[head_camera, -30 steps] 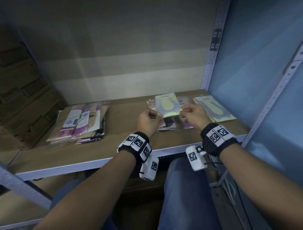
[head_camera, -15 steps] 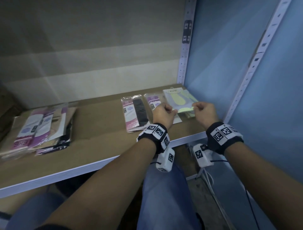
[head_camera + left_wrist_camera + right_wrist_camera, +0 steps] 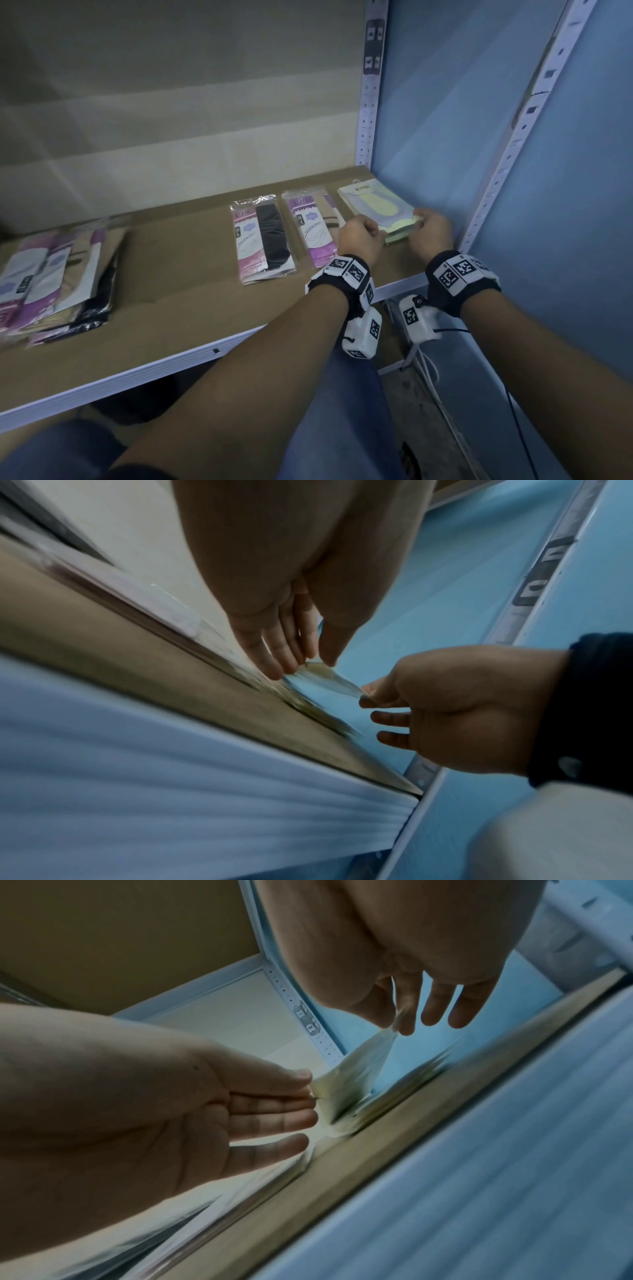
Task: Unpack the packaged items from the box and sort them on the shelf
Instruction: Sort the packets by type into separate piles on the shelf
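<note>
We see left hand (image 3: 359, 236) and right hand (image 3: 430, 233) each pinching the yellow sock pack (image 3: 376, 205) near edge, probably atop a stack, on the shelf (image 3: 171, 308).

Brown board shelf (image 3: 178, 274) with white metal front edge. Perforated white uprights: one at far right corner (image 3: 371, 102), one nearer on right (image 3: 534, 113). Pale blue side panel (image 3: 445, 102) at right. Beige wall (image 3: 171, 120) behind, dimly lit, banded by shadow. White cables (image 3: 431, 373) on floor below.

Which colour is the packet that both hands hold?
Pale yellow packet, clearest in the head view.
</note>
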A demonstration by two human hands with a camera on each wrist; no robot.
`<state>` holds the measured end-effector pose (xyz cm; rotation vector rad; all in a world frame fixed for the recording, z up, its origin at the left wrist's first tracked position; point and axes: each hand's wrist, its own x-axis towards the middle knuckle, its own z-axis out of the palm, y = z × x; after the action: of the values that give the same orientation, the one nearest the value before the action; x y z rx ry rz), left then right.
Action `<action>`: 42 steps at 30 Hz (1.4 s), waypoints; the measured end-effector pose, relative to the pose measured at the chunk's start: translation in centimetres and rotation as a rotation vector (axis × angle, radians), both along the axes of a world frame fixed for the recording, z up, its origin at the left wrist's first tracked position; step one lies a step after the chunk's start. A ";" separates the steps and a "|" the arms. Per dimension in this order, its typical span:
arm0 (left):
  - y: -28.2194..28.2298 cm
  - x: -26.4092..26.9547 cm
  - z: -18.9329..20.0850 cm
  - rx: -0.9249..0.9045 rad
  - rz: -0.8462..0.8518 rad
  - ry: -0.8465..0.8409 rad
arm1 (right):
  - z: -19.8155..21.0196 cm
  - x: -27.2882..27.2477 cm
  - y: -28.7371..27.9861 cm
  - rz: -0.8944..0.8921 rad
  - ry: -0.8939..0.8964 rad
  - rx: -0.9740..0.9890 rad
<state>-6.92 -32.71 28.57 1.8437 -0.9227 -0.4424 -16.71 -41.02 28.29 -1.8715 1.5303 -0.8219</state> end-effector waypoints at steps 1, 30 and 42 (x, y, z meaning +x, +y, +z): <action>-0.1 -0.1 0.0 0.005 -0.001 0.006 | 0.0 -0.1 0.0 0.009 -0.002 -0.002; 10.5 9.4 4.1 0.145 -0.066 -0.296 | 3.7 5.4 8.4 0.321 0.165 -0.184; 24.0 20.0 5.8 0.303 0.155 -0.468 | 5.5 16.3 18.5 0.614 0.182 -0.276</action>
<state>13.04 -8.73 34.39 2.3355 -1.0509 -0.0497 -0.44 -22.52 33.75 -2.4858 0.8644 -0.6013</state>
